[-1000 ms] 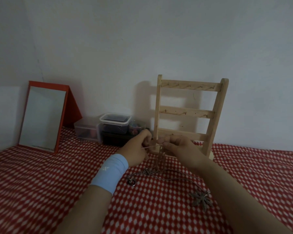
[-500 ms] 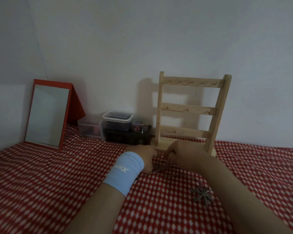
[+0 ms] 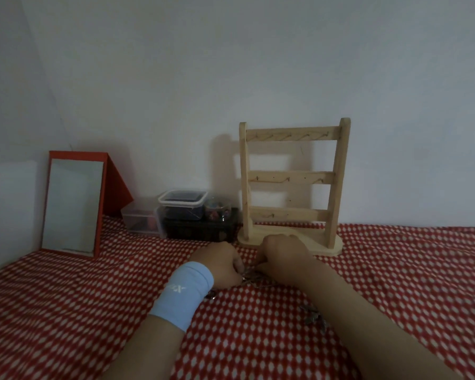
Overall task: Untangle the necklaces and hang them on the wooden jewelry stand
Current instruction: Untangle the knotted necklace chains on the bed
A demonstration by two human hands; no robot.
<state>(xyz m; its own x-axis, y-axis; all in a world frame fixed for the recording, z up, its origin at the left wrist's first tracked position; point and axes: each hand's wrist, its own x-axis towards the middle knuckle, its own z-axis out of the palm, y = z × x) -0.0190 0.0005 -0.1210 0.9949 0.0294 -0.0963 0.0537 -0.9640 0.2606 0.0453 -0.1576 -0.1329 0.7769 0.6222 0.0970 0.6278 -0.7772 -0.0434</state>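
The wooden jewelry stand (image 3: 291, 176) stands against the wall with three hook rails, all bare. In front of its base, my left hand (image 3: 220, 263), with a light blue wristband, and my right hand (image 3: 283, 256) lie low on the red patterned cloth, fingers curled around a tangle of silver necklace chains (image 3: 248, 278) between them. Most of the tangle is hidden under the hands. A star-shaped pendant (image 3: 314, 318) peeks out beside my right forearm. A small ring-like piece (image 3: 210, 296) lies by my left wrist.
A red-framed mirror (image 3: 72, 207) leans at the left. Clear plastic boxes (image 3: 181, 204) and a dark box (image 3: 200, 229) sit by the wall, left of the stand. The red dotted cloth (image 3: 395, 283) covers the whole surface.
Both hands have dropped from in front of the stand's lowest rail down onto the cloth, taking the chains with them. The pendant is now partly hidden by my right forearm.
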